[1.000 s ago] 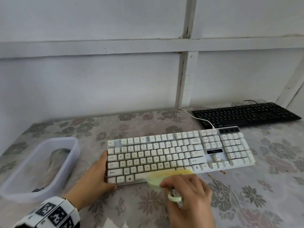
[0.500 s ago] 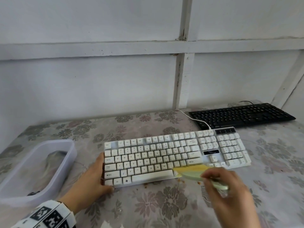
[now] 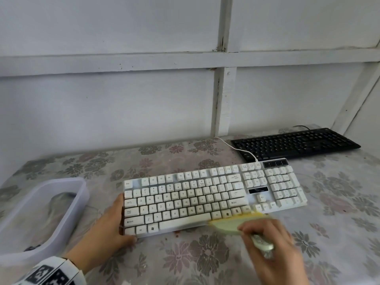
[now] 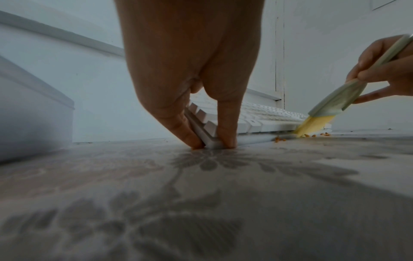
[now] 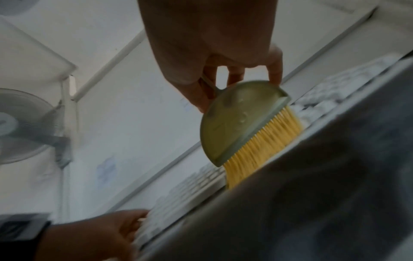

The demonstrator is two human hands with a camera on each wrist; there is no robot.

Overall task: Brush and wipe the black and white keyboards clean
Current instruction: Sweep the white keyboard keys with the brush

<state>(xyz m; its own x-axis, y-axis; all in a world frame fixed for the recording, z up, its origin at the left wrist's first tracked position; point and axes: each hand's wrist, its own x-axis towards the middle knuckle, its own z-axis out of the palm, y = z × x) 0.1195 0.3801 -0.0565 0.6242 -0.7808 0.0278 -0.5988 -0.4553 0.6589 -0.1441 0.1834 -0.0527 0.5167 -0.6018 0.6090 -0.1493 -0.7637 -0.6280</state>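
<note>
On floral tablecloth [image 3: 205, 260] — white keyboard [image 3: 205, 200]; crumbs [image 4: 279, 139].

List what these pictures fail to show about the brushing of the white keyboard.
- Brush bristle tips: smeared by motion in the head view, so their contact with the white keyboard is unclear.
- Right hand grip: blurred in the head view.
- Black keyboard: too far to judge dirt.
- Plastic tub contents: dim behind its cloudy wall.
- Left hand palm side: hidden in every view.
</note>
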